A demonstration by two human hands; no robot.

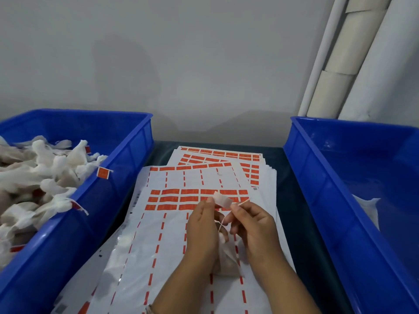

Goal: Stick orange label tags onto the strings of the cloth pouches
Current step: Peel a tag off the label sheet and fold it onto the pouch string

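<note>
Between the left hand [201, 227] and right hand [254, 225], a label tag [223, 200] and string [221, 225] are pinched above a cloth pouch [226, 260] over the sticker sheets [172, 198], flanked by a pouch-filled left bin [127, 141] and right bin [317, 168].

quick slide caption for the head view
Both hands, left hand and right hand, fold a label tag onto a pouch string above the label sheets.
</note>
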